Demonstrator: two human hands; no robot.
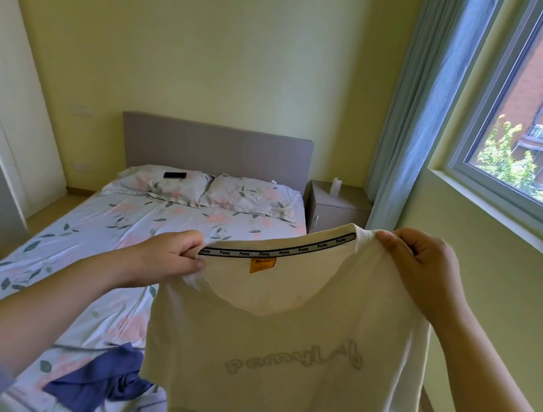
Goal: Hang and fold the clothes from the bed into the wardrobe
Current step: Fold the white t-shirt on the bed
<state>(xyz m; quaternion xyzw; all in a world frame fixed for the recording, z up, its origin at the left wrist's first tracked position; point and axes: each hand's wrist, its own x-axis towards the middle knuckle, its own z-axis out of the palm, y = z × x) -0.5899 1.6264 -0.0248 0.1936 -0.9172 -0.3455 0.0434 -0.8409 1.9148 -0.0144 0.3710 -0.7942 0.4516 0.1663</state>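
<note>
Neck tape [278, 251]: the word "Pcmy" is repeated in black along the pale strip sewn inside the collar of the cream T-shirt [272, 396].
Orange tag [262, 264]: a short line of dark print is carried just below the tape; it is too small to be read.
Chest print [294, 359]: outlined grey letters are read as "PcmyLA"; the last character cannot be determined.

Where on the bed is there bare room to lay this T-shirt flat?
The middle of the bed is bare, between the pillows and the blue garment. The near end is crowded by that garment; a phone lies on the left pillow.
</note>
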